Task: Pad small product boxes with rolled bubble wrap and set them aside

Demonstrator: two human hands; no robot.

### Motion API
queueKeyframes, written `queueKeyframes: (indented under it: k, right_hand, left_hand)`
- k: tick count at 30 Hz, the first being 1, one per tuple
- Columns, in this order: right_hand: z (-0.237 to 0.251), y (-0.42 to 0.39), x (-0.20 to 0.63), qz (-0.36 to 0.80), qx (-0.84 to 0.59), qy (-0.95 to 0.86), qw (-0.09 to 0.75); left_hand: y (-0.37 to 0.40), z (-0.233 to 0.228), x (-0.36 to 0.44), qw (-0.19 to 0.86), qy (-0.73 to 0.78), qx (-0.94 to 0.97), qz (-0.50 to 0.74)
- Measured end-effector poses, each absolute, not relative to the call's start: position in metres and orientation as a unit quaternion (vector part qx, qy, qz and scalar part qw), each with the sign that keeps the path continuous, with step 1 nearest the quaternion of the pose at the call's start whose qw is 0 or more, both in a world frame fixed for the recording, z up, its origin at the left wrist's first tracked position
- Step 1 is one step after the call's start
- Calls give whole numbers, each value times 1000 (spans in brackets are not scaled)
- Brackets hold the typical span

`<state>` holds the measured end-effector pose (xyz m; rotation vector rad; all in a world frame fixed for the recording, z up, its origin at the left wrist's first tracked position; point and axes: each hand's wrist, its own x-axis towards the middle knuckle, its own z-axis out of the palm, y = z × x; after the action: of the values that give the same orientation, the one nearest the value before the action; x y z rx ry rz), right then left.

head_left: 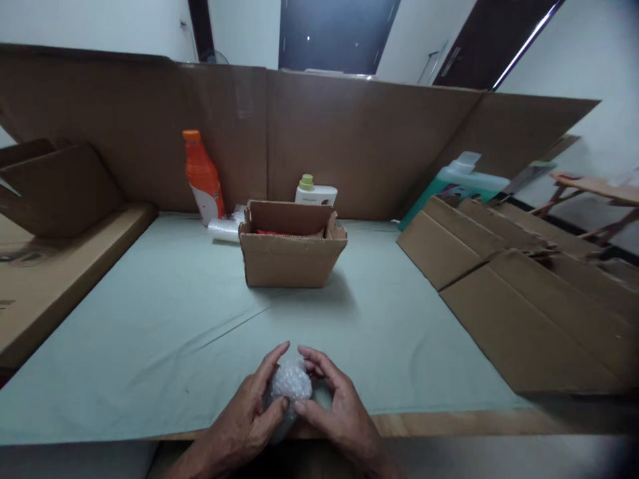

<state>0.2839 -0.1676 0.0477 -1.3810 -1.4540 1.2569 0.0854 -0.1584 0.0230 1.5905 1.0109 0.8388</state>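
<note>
A small lumpy bundle of clear bubble wrap (291, 384) is sitting between the two hands at the near edge of the pale green cloth-covered table (164, 332). The bundle is looking whitish and crinkled, its contents hidden. The left hand (247, 416) and right hand (338, 412) are both curling around it, fingers and thumbs pressing its sides. An open brown cardboard box (292, 256) is standing well beyond.
</note>
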Motion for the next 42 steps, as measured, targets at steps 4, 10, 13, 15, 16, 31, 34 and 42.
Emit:
queueKeyframes:
  k: [4,10,13,15,16,31,34,42]
  right_hand:
    - [54,-163,289,472,-554,-591,348]
    - [68,-152,308,436,-545,-620,358]
    - [75,-146,328,395,-559,-614,392]
    - [80,-141,341,378,-563,-608,412]
    - [82,-138,348,373,-565,-605,419]
    - [172,-56,385,179,-546,-543,612]
    - [186,-14,355,212,-512,-618,557]
    - [169,52,291,345,-474,-733,345]
  left_hand:
    - [-149,26,88,499,390,715,295]
    - [-114,53,82,311,334,825,333]
    - [-70,89,77,124,362,827,411]
    - [-37,111,74,11,390,813,433]
    - [-21,119,73,-29,402,807,432]
    - [-4,86,68,-41,384,825,412]
    - [-4,86,69,-38,375,824,422]
    - [-8,77,67,-23,361,824,437]
